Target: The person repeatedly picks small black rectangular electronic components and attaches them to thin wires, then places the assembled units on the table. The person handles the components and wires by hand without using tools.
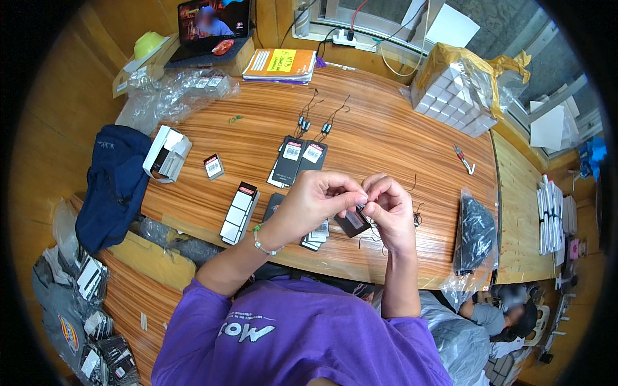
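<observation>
My left hand (330,195) and my right hand (391,209) meet over the table's near middle, fingertips pinched together. A dark hang tag (352,224) hangs just below, its upper end between my fingers; any string there is too small to make out. Beyond my left hand lie finished-looking dark hang tags (301,157) with white labels and black strings (326,127). Under my left wrist is a small stack of tags (315,238), partly hidden. Left of it lies a stack of label stickers (239,212). Loose black strings (417,217) lie beside my right hand.
A small labelled stack (214,166) and an open white box (168,154) stand left, by a navy cloth (112,186). Pliers (463,159) and a black plastic-wrapped bundle (475,233) lie right. Wrapped white boxes (454,93), notebooks (279,65) and a laptop (212,29) are at the back. Another person (499,315) is lower right.
</observation>
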`<action>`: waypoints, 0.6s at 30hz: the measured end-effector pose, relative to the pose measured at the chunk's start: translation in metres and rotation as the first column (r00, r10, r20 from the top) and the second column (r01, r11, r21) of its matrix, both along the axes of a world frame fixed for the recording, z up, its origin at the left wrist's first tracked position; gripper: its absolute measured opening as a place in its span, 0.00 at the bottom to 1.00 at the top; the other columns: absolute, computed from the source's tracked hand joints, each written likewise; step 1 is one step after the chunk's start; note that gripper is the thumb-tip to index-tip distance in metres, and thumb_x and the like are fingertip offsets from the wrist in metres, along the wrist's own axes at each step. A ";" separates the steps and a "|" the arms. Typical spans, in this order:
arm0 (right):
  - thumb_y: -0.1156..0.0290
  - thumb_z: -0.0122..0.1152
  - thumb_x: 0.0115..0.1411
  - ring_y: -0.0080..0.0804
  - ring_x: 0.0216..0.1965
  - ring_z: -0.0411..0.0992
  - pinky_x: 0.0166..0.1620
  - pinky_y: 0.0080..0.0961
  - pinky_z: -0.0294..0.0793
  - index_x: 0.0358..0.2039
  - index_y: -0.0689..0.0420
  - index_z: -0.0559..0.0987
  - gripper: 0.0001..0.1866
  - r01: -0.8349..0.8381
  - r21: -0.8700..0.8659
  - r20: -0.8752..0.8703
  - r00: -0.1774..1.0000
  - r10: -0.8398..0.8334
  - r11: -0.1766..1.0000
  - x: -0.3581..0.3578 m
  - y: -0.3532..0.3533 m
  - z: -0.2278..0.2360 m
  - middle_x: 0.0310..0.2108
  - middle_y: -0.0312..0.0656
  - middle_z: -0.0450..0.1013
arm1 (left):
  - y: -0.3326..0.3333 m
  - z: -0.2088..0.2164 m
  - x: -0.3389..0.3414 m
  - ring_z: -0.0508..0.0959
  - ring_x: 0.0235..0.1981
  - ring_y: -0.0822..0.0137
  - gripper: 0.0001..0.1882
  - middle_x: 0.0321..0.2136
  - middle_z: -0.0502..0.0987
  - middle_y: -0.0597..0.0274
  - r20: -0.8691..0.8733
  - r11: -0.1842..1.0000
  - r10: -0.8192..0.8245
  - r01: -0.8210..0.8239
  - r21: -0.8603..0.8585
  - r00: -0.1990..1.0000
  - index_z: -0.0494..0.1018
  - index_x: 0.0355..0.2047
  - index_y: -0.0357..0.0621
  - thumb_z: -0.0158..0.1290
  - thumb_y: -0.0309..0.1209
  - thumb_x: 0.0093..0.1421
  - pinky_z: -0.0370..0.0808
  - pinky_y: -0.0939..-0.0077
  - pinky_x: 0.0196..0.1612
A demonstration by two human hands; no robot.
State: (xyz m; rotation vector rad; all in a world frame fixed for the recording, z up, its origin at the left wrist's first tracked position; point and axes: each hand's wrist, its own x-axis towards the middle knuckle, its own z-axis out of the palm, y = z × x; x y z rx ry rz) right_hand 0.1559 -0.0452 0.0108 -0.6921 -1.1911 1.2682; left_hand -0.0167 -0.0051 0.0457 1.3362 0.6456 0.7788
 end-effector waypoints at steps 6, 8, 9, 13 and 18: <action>0.65 0.53 0.60 0.26 0.44 0.66 0.48 0.23 0.65 0.44 0.61 0.71 0.16 -0.012 -0.097 0.160 0.987 0.027 0.995 -0.003 -0.002 -0.007 0.39 0.40 0.69 | 0.011 -0.005 0.013 0.73 0.27 0.73 0.05 0.22 0.74 0.66 -0.081 0.931 0.211 -0.175 0.320 0.974 0.77 0.30 0.36 0.54 0.25 0.55 0.69 0.81 0.31; 0.62 0.49 0.62 0.18 0.31 0.66 0.38 0.18 0.67 0.32 0.60 0.74 0.13 -0.086 -0.186 0.142 0.983 0.113 0.979 -0.004 0.007 -0.020 0.26 0.34 0.70 | 0.021 -0.005 0.013 0.71 0.39 0.65 0.08 0.30 0.73 0.60 -0.228 0.625 0.355 -0.048 0.779 0.907 0.76 0.34 0.38 0.52 0.28 0.56 0.67 0.72 0.44; 0.62 0.47 0.63 0.15 0.29 0.65 0.34 0.15 0.66 0.27 0.60 0.74 0.15 -0.007 -0.153 0.066 0.998 0.018 0.988 -0.011 0.010 -0.015 0.24 0.31 0.69 | 0.018 -0.008 0.019 0.68 0.43 0.63 0.11 0.35 0.70 0.58 -0.178 0.553 0.452 -0.118 0.825 0.874 0.74 0.37 0.38 0.52 0.32 0.57 0.64 0.70 0.48; 0.62 0.46 0.64 0.13 0.28 0.65 0.33 0.13 0.65 0.27 0.57 0.74 0.14 0.154 -0.253 -0.276 0.935 -0.223 0.955 -0.006 0.002 -0.012 0.24 0.29 0.69 | 0.000 -0.044 0.022 0.66 0.46 0.63 0.29 0.43 0.65 0.56 -0.118 0.726 0.401 -0.237 0.646 0.908 0.61 0.49 0.39 0.50 0.49 0.56 0.60 0.69 0.50; 0.63 0.48 0.63 0.16 0.32 0.65 0.36 0.14 0.66 0.31 0.58 0.76 0.13 0.304 -0.176 -0.199 0.921 -0.336 0.936 -0.008 -0.002 -0.017 0.29 0.32 0.69 | -0.020 -0.045 0.050 0.66 0.49 0.66 0.21 0.49 0.65 0.52 -0.060 0.934 0.166 -0.137 0.329 0.984 0.53 0.53 0.39 0.44 0.22 0.60 0.61 0.74 0.51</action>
